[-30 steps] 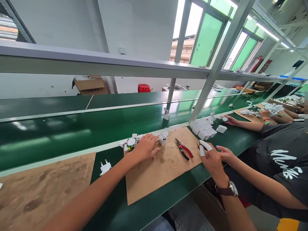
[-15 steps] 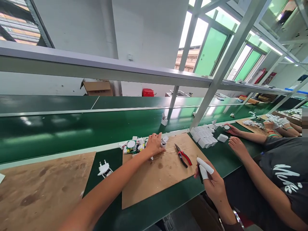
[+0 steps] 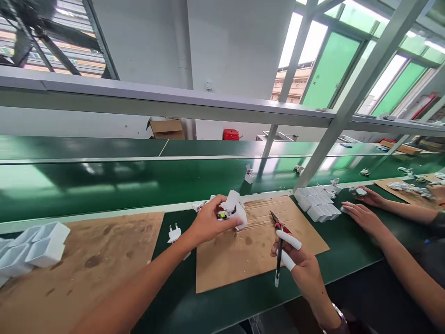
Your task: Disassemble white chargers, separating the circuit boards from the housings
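Over the cardboard mat (image 3: 222, 273), my left hand (image 3: 208, 218) grips a white plastic charger housing (image 3: 239, 215) with its lid part raised. A bit of green and yellow circuitry shows inside it. My right hand (image 3: 299, 260), with white finger covers on two fingers, holds slim black tweezers (image 3: 279, 260) upright near the mat's front edge. Just beyond that hand lie red and black pliers (image 3: 278, 222), partly hidden by it. Left of the mat is a white plug piece (image 3: 174, 233), and the parts behind my left hand are mostly covered.
White open boxes (image 3: 316, 202) stand in rows right of the mat, beside a co-worker's hands (image 3: 365, 218). More white boxes (image 3: 45, 246) sit on the left cardboard (image 3: 104, 273). A white unit (image 3: 249, 174) rests on the green belt (image 3: 194, 178), behind a metal post (image 3: 333, 139).
My left hand has lifted the charger housing from the parts pile toward me. My right hand has shifted slightly left with the tweezers, nearer the pliers. The view has swung left.
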Demonstrator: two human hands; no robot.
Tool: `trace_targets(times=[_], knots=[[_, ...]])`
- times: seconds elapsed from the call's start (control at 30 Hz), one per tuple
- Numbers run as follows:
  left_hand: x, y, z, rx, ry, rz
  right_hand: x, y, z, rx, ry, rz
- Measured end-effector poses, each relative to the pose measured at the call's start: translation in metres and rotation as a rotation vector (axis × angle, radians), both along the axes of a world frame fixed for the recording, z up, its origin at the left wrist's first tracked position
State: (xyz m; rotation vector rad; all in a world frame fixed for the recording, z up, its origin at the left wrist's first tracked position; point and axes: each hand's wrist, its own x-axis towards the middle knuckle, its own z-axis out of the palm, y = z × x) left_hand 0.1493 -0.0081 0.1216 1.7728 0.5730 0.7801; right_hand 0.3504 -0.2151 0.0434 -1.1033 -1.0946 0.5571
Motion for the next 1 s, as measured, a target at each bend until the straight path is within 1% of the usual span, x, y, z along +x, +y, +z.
trace_targets(times=[0.07, 0.13, 0.2, 0.23, 0.3, 0.4, 0.5, 0.57, 0.63, 0.77, 0.9, 1.0], knots=[[-0.035, -0.012, -0.004, -0.261, -0.202, 0.09, -0.014, 0.011, 0.0, 0.028, 0.047, 0.04], [-0.065, -0.025, -0.013, -0.536, -0.388, 0.224, -0.03, 0.022, 0.0, 0.032, 0.075, 0.105], [-0.09, -0.036, -0.023, -0.77, -0.536, 0.366, -0.047, 0.032, 0.001, 0.007, 0.068, 0.181], [-0.1, -0.042, -0.027, -0.863, -0.599, 0.43, -0.055, 0.036, 0.001, -0.011, 0.051, 0.209], [-0.117, -0.052, -0.035, -0.996, -0.713, 0.536, -0.072, 0.044, 0.003, -0.046, -0.009, 0.238], [-0.138, -0.064, -0.043, -1.13, -0.836, 0.607, -0.098, 0.053, 0.008, -0.029, -0.115, 0.258], [-0.152, -0.072, -0.049, -1.223, -0.878, 0.638, -0.123, 0.057, 0.011, 0.025, -0.147, 0.277], [-0.157, -0.074, -0.053, -1.264, -0.872, 0.654, -0.137, 0.058, 0.012, 0.022, -0.157, 0.279], [-0.16, -0.075, -0.055, -1.269, -0.853, 0.659, -0.146, 0.058, 0.014, 0.01, -0.19, 0.271], [-0.158, -0.079, -0.064, -1.176, -0.754, 0.613, -0.152, 0.055, 0.019, 0.058, -0.309, 0.274], [-0.15, -0.09, -0.078, -1.056, -0.568, 0.535, -0.151, 0.048, 0.018, 0.124, -0.37, 0.402], [-0.14, -0.098, -0.086, -1.059, -0.453, 0.486, -0.153, 0.044, 0.014, 0.155, -0.406, 0.462]])
